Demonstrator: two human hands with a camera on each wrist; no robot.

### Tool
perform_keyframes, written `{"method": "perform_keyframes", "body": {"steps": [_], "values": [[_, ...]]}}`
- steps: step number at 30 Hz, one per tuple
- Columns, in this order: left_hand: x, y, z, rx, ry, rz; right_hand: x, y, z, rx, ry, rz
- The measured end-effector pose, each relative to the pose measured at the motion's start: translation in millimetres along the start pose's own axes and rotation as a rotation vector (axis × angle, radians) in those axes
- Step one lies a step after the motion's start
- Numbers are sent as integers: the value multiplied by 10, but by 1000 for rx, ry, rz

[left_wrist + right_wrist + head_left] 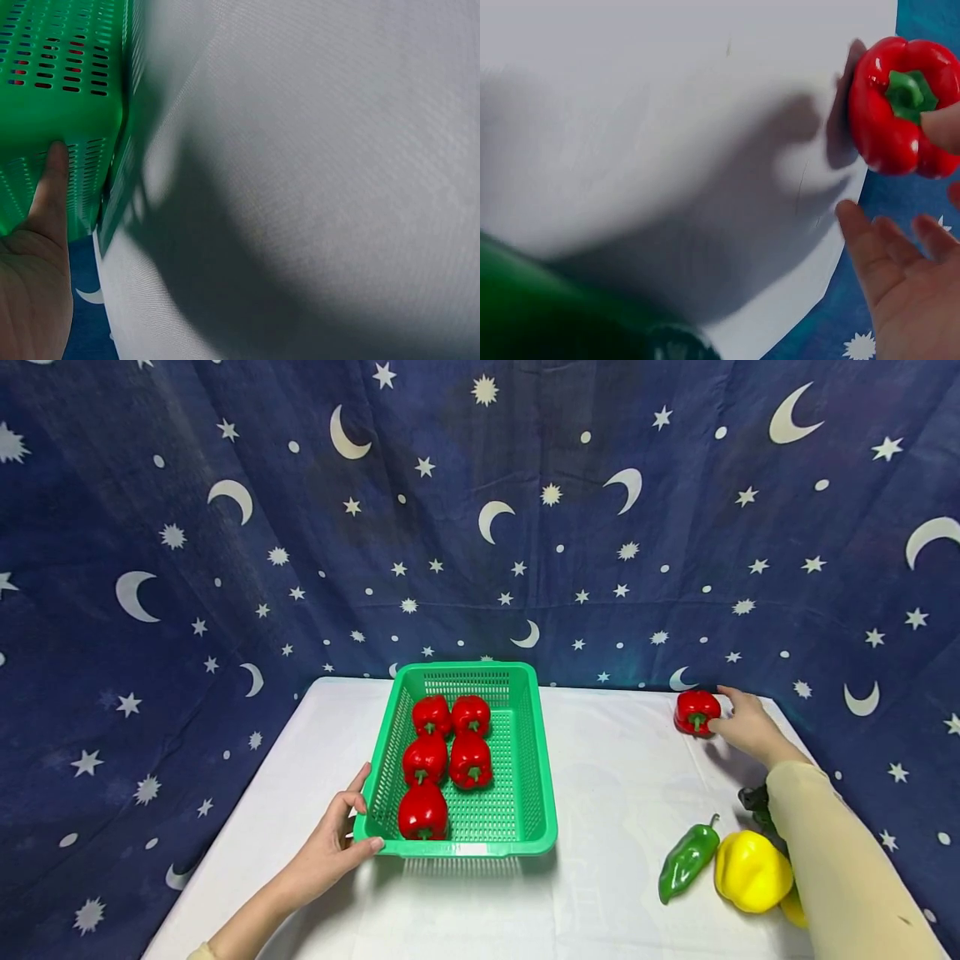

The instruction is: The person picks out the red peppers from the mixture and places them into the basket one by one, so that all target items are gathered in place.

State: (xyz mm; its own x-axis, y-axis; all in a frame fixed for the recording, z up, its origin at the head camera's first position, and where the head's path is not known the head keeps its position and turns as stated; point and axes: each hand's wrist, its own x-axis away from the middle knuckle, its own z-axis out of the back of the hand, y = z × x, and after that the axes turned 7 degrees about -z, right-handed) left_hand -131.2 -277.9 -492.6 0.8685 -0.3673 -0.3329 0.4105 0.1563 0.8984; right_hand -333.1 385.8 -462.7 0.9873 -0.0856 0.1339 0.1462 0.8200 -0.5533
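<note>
My left hand (333, 835) holds the near left corner of a green plastic basket (547, 777), thumb over the front rim and fingers along the left side. In the left wrist view, one digit (52, 191) presses against the basket's slotted wall (56, 112). Inside the basket sit several red bell peppers (425, 758), grouped to the left. At the far right of the table, my right hand (750, 727) is spread beside another red bell pepper (696, 710). The right wrist view has its thumb overlapping this pepper (885, 135), while the other fingers stand apart from it.
A long green pepper (688, 862) and a yellow bell pepper (752, 871) lie at the right front. Behind them is a dark green vegetable (757, 802), partly covered by the right sleeve (840, 852). A starry blue cloth (450, 510) hangs behind the white table (615, 760).
</note>
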Motion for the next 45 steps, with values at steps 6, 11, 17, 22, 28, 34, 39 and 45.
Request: {"method": "perform_keyframes", "body": {"steps": [6,11,17,22,28,34,39,45], "values": [[-3,-1,3,13,8,5,-71,-82,-3,4,-90,0],[-2,9,-5,16,7,5,-82,-122,-34,4,-112,43],[-3,19,1,11,11,11,-66,-154,-75,-5,-82,13],[5,10,9,5,10,5,-74,-149,-102,-19,-86,-30],[5,-6,8,6,6,-11,-68,-151,-119,-38,-110,-46],[2,-1,8,-4,4,3,-49,-159,-124,-49,-122,-16],[1,-14,12,1,3,-1,-58,-146,-122,-14,-137,2],[4,-21,7,-1,5,-12,-55,-125,-128,-7,-147,18]]}}
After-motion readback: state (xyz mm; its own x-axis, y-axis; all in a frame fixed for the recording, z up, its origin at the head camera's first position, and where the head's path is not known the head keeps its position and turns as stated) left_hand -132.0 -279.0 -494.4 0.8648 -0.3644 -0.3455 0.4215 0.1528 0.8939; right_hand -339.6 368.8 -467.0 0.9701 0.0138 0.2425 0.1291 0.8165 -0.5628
